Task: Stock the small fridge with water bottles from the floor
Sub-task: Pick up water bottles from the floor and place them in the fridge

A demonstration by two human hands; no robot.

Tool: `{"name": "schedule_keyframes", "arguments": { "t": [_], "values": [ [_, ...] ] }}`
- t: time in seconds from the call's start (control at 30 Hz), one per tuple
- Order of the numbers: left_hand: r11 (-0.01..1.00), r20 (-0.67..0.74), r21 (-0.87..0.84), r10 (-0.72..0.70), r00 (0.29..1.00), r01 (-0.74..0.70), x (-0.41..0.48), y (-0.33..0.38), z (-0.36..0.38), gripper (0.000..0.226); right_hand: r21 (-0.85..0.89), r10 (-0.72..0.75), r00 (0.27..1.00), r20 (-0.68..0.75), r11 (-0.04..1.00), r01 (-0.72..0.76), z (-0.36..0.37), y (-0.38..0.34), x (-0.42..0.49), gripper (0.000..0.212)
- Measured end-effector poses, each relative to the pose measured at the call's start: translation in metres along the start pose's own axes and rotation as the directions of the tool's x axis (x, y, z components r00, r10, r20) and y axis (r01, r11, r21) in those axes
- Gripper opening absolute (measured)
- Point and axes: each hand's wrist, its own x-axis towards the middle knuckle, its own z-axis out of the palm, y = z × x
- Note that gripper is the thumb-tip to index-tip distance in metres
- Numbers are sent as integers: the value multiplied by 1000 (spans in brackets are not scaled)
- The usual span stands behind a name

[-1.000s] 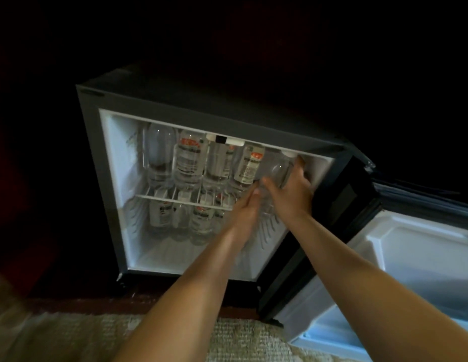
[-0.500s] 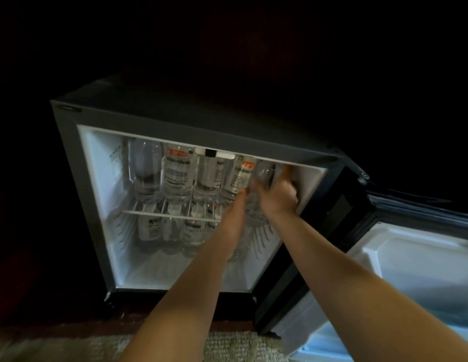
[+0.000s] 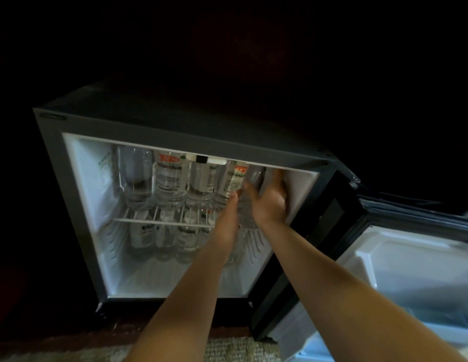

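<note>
A strip of beige woven rug is lying nearest, at the foot of the small black fridge with a lit white interior. Its white-lined door is standing wide open to the right. Two bare forearms are reaching up into the cabinet. The left hand is stretching forward with straight fingers, their tips touching the lower side of a clear plastic water bottle. The right hand is gripping that bottle, thumb on its left side and fingers curling round its right, just beside the fridge's right inner wall. The bottle is sitting at the right end of the upper level, above the white wire shelf; the hands are hiding its base. To its left, a row of upright labelled water bottles is filling the shelf, and more bottles are standing beneath it.
</note>
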Motion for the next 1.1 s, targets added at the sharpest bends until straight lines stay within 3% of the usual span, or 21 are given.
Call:
{"name": "schedule_keyframes", "arguments": {
  "t": [0.17, 0.37, 0.63, 0.83, 1.1],
  "values": [
    [1000, -22, 29, 6, 1000, -5, 9, -6, -1, 51, 17, -11, 1000, 9, 1000, 11, 0, 1, 3, 60],
    [998, -60, 62, 32, 998, -28, 19, -14, -5, 50, -49, 155, 978, 141, 988, -149, 2, 21, -19, 38],
    [992, -75, 124, 25, 997, -16, 29, -26, -8, 56, -104, 184, 981, 68, 979, -176, 16, 27, -18, 42],
    [996, -101, 72, 65, 993, -57, 29, -22, -1, 51, -131, 246, 967, 73, 963, -235, 18, 24, -12, 47],
    [994, -27, 105, -37, 999, 40, 25, -18, -2, 62, 22, 400, 912, 88, 915, -403, 14, 15, -6, 36]
  ]
}}
